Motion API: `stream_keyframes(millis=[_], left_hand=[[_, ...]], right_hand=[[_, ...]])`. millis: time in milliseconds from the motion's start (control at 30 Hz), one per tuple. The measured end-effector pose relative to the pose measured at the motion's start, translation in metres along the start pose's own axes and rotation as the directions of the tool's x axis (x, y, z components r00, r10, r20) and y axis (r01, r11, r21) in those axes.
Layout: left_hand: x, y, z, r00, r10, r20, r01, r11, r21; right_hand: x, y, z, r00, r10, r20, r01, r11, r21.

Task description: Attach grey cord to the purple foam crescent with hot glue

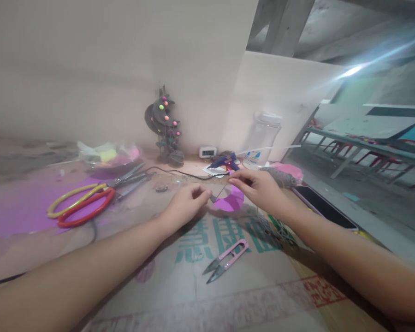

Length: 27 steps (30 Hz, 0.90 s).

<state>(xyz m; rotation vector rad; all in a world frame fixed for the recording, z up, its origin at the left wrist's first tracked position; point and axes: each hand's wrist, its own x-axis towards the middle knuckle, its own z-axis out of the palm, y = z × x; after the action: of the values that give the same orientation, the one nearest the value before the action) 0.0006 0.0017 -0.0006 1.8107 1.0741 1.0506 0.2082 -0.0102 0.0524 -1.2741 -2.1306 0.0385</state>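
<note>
My left hand (192,201) is closed in a pinch on one end of a thin dark strand (222,190), where a small grey piece (213,198) shows at the fingertips. My right hand (257,185) pinches the other end, so the strand runs slanting between both hands. Just behind it is a purple paper crescent (231,202), its upper tip near my right fingers; whether I hold it too, I cannot tell. Pink thread snips (232,254) lie on the printed board nearer to me, their blades pointing left.
Scissors with yellow and red handles (85,203) lie left on purple sheet. Behind stand a blue glue gun (224,161), a small clock (208,151), a plastic jar (263,138) and a dark decorated ornament (164,129). Grey yarn (278,176) and a phone (325,207) are right. A cord crosses behind my hands.
</note>
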Motion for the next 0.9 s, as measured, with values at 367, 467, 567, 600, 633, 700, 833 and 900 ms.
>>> stream_keyframes(millis=[367,467,567,600,633,700,833,900], left_hand=[[0.001,-0.005,0.0,0.999,-0.033,0.017,0.034,0.999,-0.039],[0.002,-0.006,0.001,0.997,-0.047,0.056,0.05,0.998,-0.041],[0.002,-0.008,0.002,0.992,-0.064,0.11,0.07,0.996,-0.054],[0.003,-0.009,0.003,0.99,-0.067,0.124,0.076,0.995,-0.065],[0.003,-0.01,0.003,0.988,-0.07,0.137,0.081,0.994,-0.078],[0.003,-0.011,0.003,0.984,-0.072,0.162,0.09,0.991,-0.104],[0.003,-0.011,0.004,0.981,-0.062,0.184,0.087,0.987,-0.132],[0.003,-0.012,0.004,0.982,-0.058,0.18,0.082,0.988,-0.134]], right_hand=[[0.01,0.021,-0.004,0.98,0.116,0.161,-0.116,0.993,-0.007],[0.013,0.026,-0.009,0.969,0.145,0.202,-0.143,0.989,-0.023],[0.017,0.034,-0.014,0.972,0.153,0.18,-0.147,0.988,-0.047],[0.018,0.037,-0.015,0.975,0.15,0.166,-0.143,0.988,-0.052],[0.019,0.04,-0.016,0.977,0.149,0.151,-0.143,0.988,-0.056],[0.021,0.045,-0.017,0.977,0.166,0.132,-0.16,0.986,-0.056],[0.023,0.052,-0.019,0.97,0.216,0.108,-0.209,0.975,-0.074],[0.024,0.055,-0.021,0.971,0.214,0.104,-0.207,0.975,-0.074]])
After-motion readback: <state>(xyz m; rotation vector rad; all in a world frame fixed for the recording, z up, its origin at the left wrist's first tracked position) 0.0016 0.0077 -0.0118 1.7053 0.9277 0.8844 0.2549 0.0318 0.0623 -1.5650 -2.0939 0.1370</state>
